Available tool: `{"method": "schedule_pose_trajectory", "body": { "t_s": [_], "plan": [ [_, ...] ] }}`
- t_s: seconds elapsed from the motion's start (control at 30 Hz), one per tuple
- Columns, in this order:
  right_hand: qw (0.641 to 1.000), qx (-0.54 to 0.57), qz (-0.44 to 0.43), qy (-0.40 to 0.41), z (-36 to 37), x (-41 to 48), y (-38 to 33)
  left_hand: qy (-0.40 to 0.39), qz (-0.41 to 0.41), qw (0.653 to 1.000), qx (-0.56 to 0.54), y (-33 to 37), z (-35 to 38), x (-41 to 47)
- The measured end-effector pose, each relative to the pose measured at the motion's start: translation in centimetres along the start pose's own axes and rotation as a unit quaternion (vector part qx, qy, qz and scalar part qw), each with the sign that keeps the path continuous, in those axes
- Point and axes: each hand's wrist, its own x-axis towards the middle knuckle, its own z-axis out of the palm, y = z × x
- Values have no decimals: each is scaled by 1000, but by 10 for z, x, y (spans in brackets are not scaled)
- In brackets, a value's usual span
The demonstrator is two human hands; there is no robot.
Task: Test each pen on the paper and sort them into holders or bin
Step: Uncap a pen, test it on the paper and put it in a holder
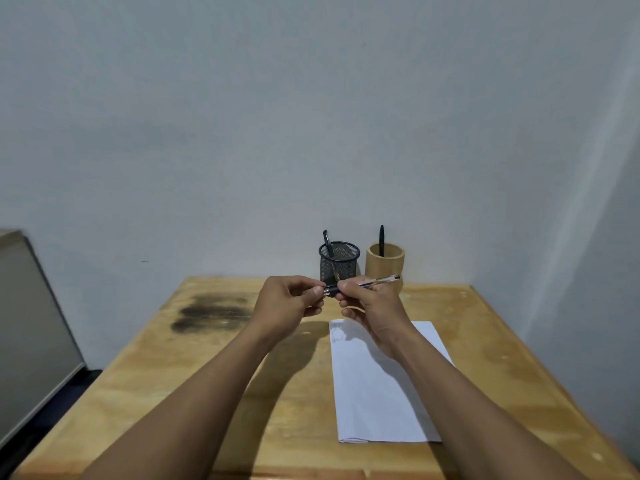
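While each holder (339,263) already has one pen (327,243), left hand (289,301) and right hand (372,308) pinch a third pen (378,281), not yet sorted

Head-worn view, forward-down, close over table (156,375)

Small desk corner, home or plain office; cannot tell which. Worn wooden table (485,341) under left hand (287,299) and right hand (372,306), dark stain (211,311) just outside the left hand. Black mesh pen cup (341,265) and round wooden cup (384,263) just beyond the hands, against a bare pale wall (242,133). Scribbled white paper (381,393) beneath the right hand. Grey cabinet side (27,323) far out past the left hand.
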Motion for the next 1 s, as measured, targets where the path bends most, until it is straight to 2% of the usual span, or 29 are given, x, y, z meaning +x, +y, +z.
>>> {"method": "schedule_pose_trajectory", "body": {
  "t_s": [0.17,0.4,0.63,0.8,1.0],
  "plan": [
    [999,24,8,40,-3,4,6,19,14,999,37,-6,7,6],
    [998,32,-2,46,-8,6,9,13,-34,999,-1,-7,15,11],
    [992,87,62,62,-6,11,12,31,5,998,55,-13,13,17],
    [996,50,34,60,-5,13,16,23,-26,999,8,-13,12,15],
    [994,59,54,74,-8,11,18,17,-20,999,42,-14,12,16]
  ]
}}
